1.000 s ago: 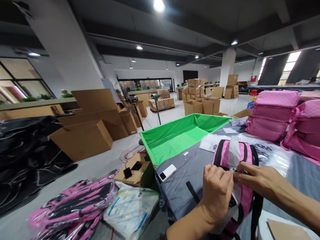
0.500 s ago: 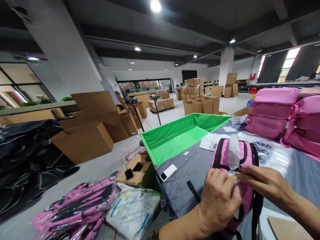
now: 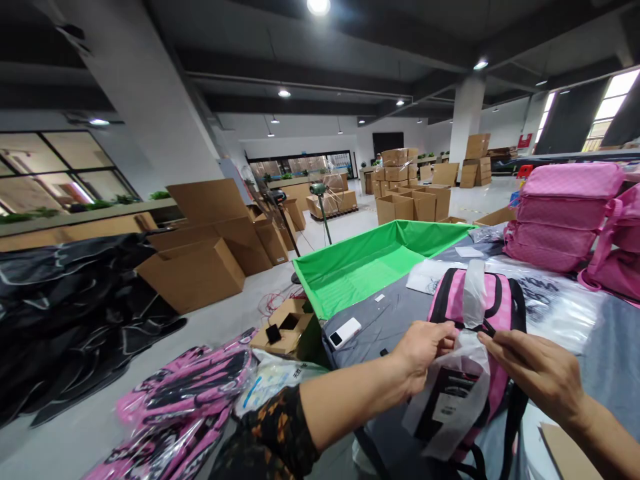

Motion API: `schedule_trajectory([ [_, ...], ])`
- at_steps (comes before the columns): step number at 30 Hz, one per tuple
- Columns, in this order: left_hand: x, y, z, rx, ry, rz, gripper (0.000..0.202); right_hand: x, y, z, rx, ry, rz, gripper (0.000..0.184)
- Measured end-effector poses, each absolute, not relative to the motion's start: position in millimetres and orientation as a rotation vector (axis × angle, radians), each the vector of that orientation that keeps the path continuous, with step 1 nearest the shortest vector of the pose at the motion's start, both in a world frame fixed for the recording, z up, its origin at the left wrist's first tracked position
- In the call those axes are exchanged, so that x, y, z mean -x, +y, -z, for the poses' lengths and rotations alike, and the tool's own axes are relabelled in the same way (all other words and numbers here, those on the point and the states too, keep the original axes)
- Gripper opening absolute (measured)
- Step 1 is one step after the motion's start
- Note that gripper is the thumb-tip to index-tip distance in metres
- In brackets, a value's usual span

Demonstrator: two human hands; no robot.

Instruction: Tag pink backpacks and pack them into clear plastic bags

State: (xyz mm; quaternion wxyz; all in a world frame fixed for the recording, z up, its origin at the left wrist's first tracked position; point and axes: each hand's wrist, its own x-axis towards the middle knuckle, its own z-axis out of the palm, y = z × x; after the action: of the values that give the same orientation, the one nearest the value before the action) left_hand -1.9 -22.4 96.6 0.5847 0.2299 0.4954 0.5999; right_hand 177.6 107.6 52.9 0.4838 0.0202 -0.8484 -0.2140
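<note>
A pink and black backpack (image 3: 495, 383) lies on the grey-covered table below my hands. Down its front hangs a frosted plastic sleeve (image 3: 467, 353), with a black card (image 3: 440, 417) bearing a white barcode label showing through. Another frosted plastic strip (image 3: 474, 293) wraps the bag's top. My left hand (image 3: 425, 357) is closed, its fingertips pinching the upper left edge of the sleeve. Opposite it, my right hand (image 3: 543, 377) pinches close to the sleeve's upper right edge, beside a short black strap end; exactly what lies between those fingertips is hidden.
A green fabric bin (image 3: 360, 267) adjoins the table's far side. On the table are a white device (image 3: 345, 332), clear plastic bags (image 3: 560, 300) and stacked pink bags (image 3: 565, 213). Bagged pink-black goods (image 3: 190, 387) lie at left, near open cardboard boxes (image 3: 195, 273).
My left hand has moved left and off the backpack's front, uncovering the sleeve and its black card. The right hand stays at the strap end. The view has shifted slightly.
</note>
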Motion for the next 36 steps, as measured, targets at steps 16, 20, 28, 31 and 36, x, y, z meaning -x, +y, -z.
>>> schedule_trajectory([
  [16, 1.1, -8.4, -98.2, -0.619, 1.133, -1.037, 0.055, -183.1, 88.0, -62.0, 0.073, -2.045, 0.515, 0.032],
  [20, -2.6, -11.4, -96.6, -0.572, 1.107, -1.097, 0.056, -174.2, 73.1, -60.8, 0.172, -1.987, 0.574, 0.042],
  [28, -7.1, -13.5, -94.3, -0.604, 1.219, -1.211, 0.042, -171.2, -5.6, 6.9, 0.568, -2.035, 0.481, 0.032],
  [31, -8.9, -20.8, -95.8, -0.640, 1.305, -1.169, 0.044, -210.3, -33.4, 32.5, 0.790, -2.013, 0.363, 0.035],
  [36, 3.7, -16.7, -95.8, -0.516, 1.535, -1.038, 0.054, -338.6, -104.1, 92.6, 1.692, -1.414, -0.078, 0.021],
])
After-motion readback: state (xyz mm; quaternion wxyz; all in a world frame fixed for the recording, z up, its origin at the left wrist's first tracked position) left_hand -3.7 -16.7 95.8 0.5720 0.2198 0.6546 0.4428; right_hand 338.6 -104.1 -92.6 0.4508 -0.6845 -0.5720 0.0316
